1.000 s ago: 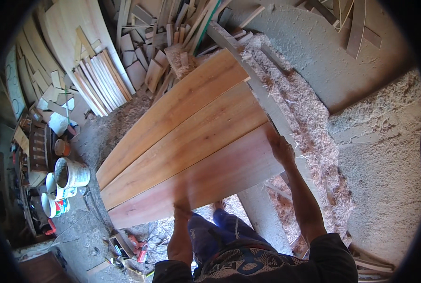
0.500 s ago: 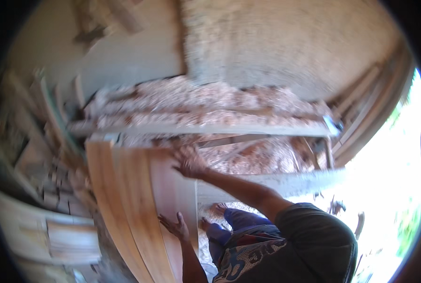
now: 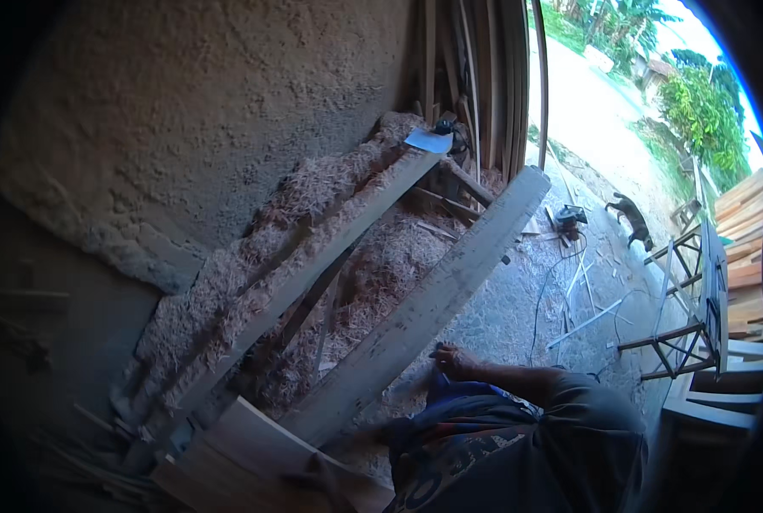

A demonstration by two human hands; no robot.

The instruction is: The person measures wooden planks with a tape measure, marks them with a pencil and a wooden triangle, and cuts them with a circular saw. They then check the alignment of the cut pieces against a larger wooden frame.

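Observation:
My right hand (image 3: 460, 361) is in the air above my right leg, close to the near side of a long pale beam (image 3: 424, 299). Its fingers are loosely bent and a little apart, and I see nothing held in them. Wide wooden boards (image 3: 266, 453) lie at the lower left, across the end of the beam. A dark shape over the boards seems to be my left hand (image 3: 323, 480); it is too shadowed and blurred to make out its fingers.
A second beam (image 3: 313, 282) runs parallel, over piled wood shavings (image 3: 381, 282) against a rough wall (image 3: 253, 111). A power tool with a cord (image 3: 571, 218), wood strips and a dog (image 3: 631, 221) are on the floor to the right. Timber (image 3: 501, 85) leans at the back; metal-framed stands (image 3: 685, 316) stand right.
My view has swung to the right, toward the bright outdoor opening. My right hand has left the boards, which now show at the lower left. My left hand has become dim and blurred.

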